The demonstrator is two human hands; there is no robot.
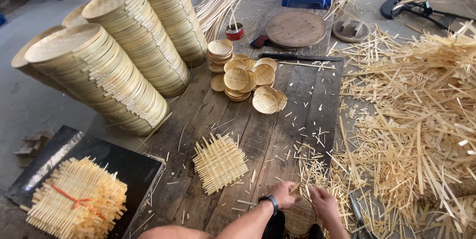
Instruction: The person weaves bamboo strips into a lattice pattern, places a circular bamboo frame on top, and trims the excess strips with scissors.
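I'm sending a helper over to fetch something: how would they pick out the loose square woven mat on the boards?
Start from the dark wooden boards in the middle. Near their lower end, left of the person's left hand, lies a square woven bamboo mat by itself. Unlike the tied bundle of mats on the black board to its left, it is single and unbound, and unlike the small round woven discs farther up, it has loose strip ends sticking out.

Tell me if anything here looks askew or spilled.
The tall stacks of round bamboo lids lean sharply instead of standing upright. Bamboo offcuts lie strewn in a loose heap on the right, spilling onto the wooden boards.
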